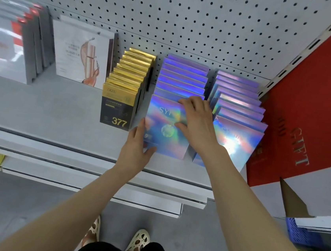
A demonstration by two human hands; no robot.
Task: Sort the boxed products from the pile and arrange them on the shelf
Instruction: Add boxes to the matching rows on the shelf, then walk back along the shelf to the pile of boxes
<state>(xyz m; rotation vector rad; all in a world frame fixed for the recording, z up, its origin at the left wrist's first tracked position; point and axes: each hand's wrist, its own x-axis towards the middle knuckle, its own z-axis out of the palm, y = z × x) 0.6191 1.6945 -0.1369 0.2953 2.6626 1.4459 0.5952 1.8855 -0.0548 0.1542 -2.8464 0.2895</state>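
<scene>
While the front holographic blue-violet flat box stands upright heading its row on the grey shelf, we note right hand fingers curled over its 1 o'clock corner, left hand fingers straight against its 7 o'clock edge.

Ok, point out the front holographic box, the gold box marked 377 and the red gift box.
Holographic box (160, 122): head view, front face.
Gold box (117, 109): head view, black front panel.
Red gift box (307, 100): head view, lid.
</scene>
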